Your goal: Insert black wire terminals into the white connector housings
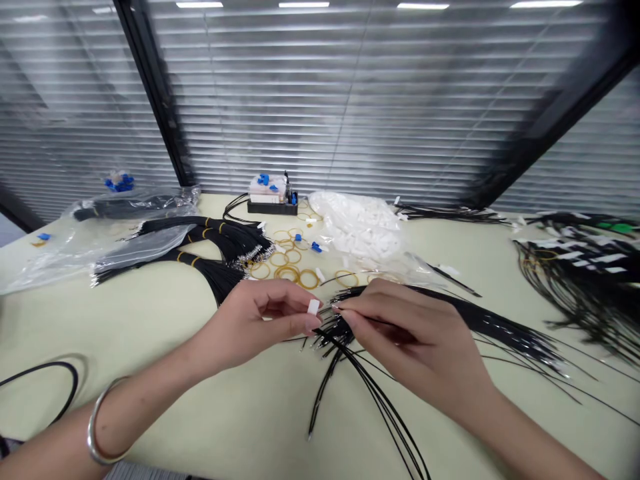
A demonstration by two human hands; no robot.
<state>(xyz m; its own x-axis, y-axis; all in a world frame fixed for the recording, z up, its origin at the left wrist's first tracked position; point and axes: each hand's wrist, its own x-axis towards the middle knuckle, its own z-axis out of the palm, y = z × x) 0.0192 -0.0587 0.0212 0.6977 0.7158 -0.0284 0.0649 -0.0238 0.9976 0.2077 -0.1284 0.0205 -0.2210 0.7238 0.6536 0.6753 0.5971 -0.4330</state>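
The left hand (255, 327) is closed in a pinch, thumb and forefinger holding a small white plastic piece (313, 307) upright at the fingertips. A metal bangle (103, 427) circles that wrist. The right hand (415, 340) is curled over a sheaf of thin black wires (480, 323), gripping them between thumb and fingers just beside the white piece.

The wires lie near the middle of the pale green table (125, 333), toward its near edge. They fan out under the hands, and their bright metal tips (325, 333) splay toward the white piece. A long tail of the sheaf runs off to the right, while a few loose strands (380, 413) droop toward the near edge.

Amber rubber bands (290, 267) lie scattered just beyond the hands. Behind them sit a clear bag of white pieces (355, 227) and a black tray (273, 207) holding a box with blue parts, both at the far edge. Bundled black wires (210, 243) rest on clear plastic sheeting (75, 260) toward the left. A tangled heap of wires with white tags (585, 280) fills the right edge.
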